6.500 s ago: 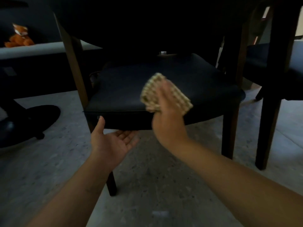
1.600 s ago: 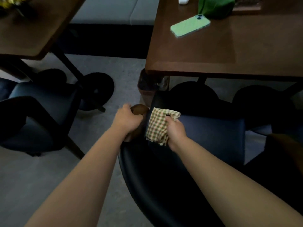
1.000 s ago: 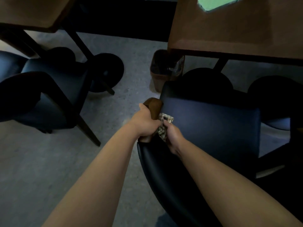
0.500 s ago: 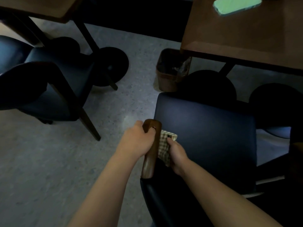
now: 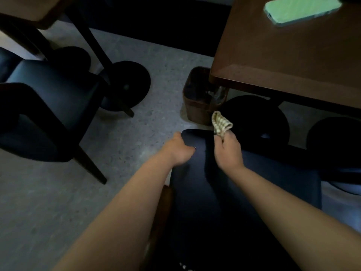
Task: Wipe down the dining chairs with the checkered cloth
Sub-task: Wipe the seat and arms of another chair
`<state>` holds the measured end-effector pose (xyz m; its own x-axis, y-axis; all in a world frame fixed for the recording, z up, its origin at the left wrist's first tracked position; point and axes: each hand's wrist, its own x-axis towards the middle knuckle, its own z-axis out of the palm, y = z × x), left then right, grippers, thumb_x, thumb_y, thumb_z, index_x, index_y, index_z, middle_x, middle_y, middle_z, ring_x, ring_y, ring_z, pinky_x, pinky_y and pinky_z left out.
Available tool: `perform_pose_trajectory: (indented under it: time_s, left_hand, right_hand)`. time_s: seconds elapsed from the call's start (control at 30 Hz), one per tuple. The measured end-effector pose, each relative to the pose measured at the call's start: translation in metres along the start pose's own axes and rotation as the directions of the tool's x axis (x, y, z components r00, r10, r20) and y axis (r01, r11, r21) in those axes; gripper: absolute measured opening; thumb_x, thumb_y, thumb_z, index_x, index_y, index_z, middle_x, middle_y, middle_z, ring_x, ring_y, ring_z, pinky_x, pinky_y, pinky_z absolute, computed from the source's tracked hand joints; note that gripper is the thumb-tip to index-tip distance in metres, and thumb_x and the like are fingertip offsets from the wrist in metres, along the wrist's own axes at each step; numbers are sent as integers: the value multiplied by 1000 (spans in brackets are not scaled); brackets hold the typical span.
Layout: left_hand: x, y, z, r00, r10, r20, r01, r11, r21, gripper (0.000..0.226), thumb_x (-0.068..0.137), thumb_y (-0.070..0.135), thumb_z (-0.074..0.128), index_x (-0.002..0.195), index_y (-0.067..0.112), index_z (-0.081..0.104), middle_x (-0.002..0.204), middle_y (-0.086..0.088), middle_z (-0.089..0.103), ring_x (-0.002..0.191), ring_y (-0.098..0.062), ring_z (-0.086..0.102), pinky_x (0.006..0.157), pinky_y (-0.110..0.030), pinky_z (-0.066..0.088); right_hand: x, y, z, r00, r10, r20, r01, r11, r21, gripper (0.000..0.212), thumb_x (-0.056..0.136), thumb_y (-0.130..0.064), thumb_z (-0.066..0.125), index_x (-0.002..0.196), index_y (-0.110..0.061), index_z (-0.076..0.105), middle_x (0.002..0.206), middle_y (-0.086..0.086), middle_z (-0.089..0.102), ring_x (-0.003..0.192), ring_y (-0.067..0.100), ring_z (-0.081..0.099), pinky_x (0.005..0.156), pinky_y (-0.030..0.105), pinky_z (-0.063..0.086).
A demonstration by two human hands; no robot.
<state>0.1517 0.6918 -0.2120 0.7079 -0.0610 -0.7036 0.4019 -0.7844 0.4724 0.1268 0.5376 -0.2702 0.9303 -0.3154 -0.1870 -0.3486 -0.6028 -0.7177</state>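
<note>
A dark blue padded dining chair (image 5: 273, 184) stands right below me, its seat running toward the brown table. My left hand (image 5: 178, 151) rests on the seat's front left corner, fingers curled over the edge. My right hand (image 5: 227, 151) hovers over the seat's front edge and pinches the bunched beige checkered cloth (image 5: 221, 123), which sticks up above the fingers. The chair's brown wooden back post (image 5: 163, 208) shows partly beneath my left forearm.
A second dark chair (image 5: 48, 106) stands at the left with a black round table base (image 5: 127, 85) beside it. A brown waste bin (image 5: 203, 98) sits on the grey floor under the corner of the brown table (image 5: 293, 61). A green phone (image 5: 300, 9) lies on that table.
My left hand let go of the wooden back post and moved forward onto the seat corner. My right hand carried the cloth forward from the post to the seat's front edge.
</note>
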Motion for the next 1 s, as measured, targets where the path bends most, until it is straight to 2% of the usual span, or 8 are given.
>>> perform_pose_trajectory:
  time_s: [0.07,0.13,0.23,0.47,0.67,0.8,0.9,1.0]
  left_hand:
    - [24,-8,2,999,43,22,-43,999,-17,73,94,24,59,154,16,19,147,-12,46,113,-17,58,90,-22,49]
    - [44,-19,5,996,53,77,-46,996,-80,71,96,16,60,155,16,20,133,-8,55,84,1,55,65,-7,46]
    - [72,-43,12,985,-60,159,81,988,-129,80,97,16,58,157,15,6,140,-8,54,108,-17,58,79,-22,43]
    - [112,-81,28,959,-177,220,211,967,-141,71,95,9,58,156,22,24,141,5,50,123,-20,51,88,-38,49]
    - [112,-94,32,947,-92,307,173,953,-249,83,86,-20,39,151,31,35,155,14,36,126,-17,53,79,-27,51]
    - [111,-94,34,949,-77,306,168,943,-286,84,87,-18,45,155,28,27,157,10,33,127,-18,52,78,-29,51]
    - [109,-95,36,953,-81,290,173,937,-304,82,88,-14,52,155,26,28,157,10,35,125,-20,55,77,-29,50]
    - [110,-94,38,951,-83,297,171,943,-284,82,86,-16,48,153,28,32,153,11,40,124,-21,55,75,-28,50]
  right_hand:
    - [22,10,16,974,-191,125,216,951,-224,44,96,-22,43,137,-4,45,144,16,41,130,32,39,108,39,32]
    - [37,25,36,899,-234,370,389,814,-432,50,96,-28,41,144,-13,38,156,10,23,140,30,24,115,44,21]
    - [53,49,62,772,-227,594,565,674,-476,67,92,-36,47,151,-24,18,160,5,4,146,28,1,116,50,2]
    - [84,70,89,812,-365,456,559,712,-425,75,81,-17,56,149,-26,27,158,1,19,147,22,11,117,39,6]
    - [79,72,99,752,-404,521,634,659,-405,75,84,-12,51,152,-20,18,160,-4,12,148,17,1,118,38,9]
    - [53,72,93,569,-486,663,793,539,-285,73,83,-9,50,151,-11,21,159,7,15,148,27,2,118,43,6]
    - [5,83,84,285,-609,740,928,368,-55,67,74,0,64,138,5,43,145,24,40,137,44,31,111,58,25]
    - [-4,95,69,-12,-626,780,982,139,126,45,80,2,65,124,9,57,130,25,55,122,44,50,97,55,45]
